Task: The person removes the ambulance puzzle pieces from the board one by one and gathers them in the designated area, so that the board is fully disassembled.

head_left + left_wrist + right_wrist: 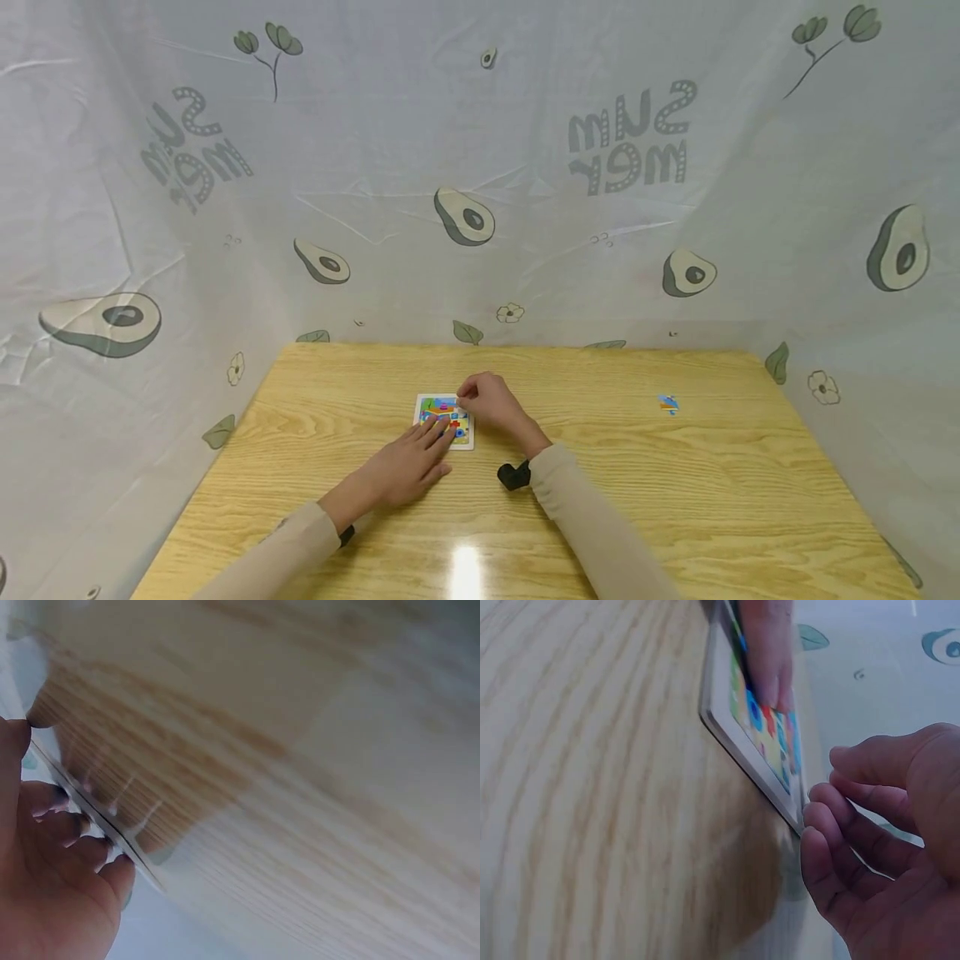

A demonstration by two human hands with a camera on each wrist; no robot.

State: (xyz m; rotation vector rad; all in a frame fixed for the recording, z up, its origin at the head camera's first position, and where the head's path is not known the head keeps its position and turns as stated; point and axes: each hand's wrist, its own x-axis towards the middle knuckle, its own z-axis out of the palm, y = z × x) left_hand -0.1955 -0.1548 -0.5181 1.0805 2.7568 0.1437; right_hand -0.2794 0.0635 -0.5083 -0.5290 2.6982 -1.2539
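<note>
A small jigsaw puzzle (467,439) with a white frame and a bright picture lies on the wooden table. My left hand (405,468) rests on its lower left part, fingers stretched over the picture and thumb on the table side. My right hand (492,403) is at the puzzle's upper right corner. In the right wrist view its fingers (855,825) bend beside the frame edge, thumb and index tips close together; whether a piece is between them is hidden. A loose blue and orange puzzle piece (668,405) lies far to the right.
The wooden table (675,500) reaches to a pale curtain (525,250) with avocado prints at the back and sides. Black straps with a device (513,476) sit at the wrists. A bright light reflection shows near the table's front.
</note>
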